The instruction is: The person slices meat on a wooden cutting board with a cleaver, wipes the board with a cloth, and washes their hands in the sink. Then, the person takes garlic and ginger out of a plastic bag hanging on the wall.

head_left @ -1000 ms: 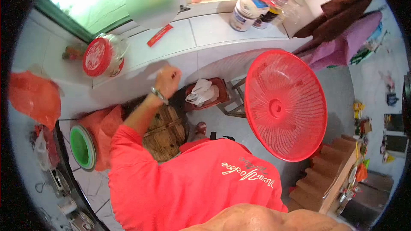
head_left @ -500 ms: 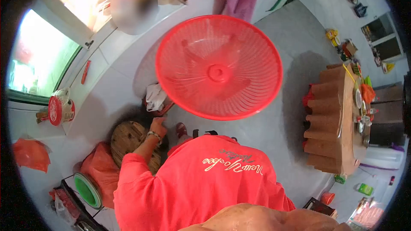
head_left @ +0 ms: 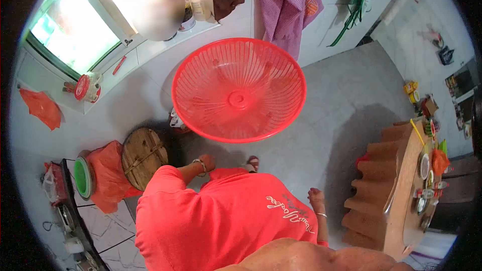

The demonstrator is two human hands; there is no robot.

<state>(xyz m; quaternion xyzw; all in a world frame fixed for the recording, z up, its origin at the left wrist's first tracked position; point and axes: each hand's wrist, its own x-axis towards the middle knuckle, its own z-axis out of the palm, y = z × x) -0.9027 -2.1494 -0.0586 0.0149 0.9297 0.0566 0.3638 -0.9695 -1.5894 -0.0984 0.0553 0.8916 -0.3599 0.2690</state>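
My left hand [head_left: 206, 162], with a bracelet at the wrist, hangs low in front of me beside my red top. Its fingers look curled, and nothing shows in them. To its left lies a round wooden lid [head_left: 144, 159], apart from the hand. On the other side, my right hand [head_left: 316, 198] hangs by my body with its fingers loosely bent, holding nothing visible. Ahead, a large round red slotted plastic basket [head_left: 238, 99] fills the middle of the view. Neither hand touches it, and what supports it cannot be made out.
A table with a brown cover [head_left: 381, 180] stands to the right, with dishes on it. Left are a red bag [head_left: 106, 180] and a green-rimmed container [head_left: 82, 176]. A purple checked cloth [head_left: 283, 7] hangs ahead, near a windowsill with a jar [head_left: 199, 1].
My left hand has drawn away from the wooden lid and white bag, moving right. My right hand has come into view. The view has shifted, and the red basket sits slightly further left.
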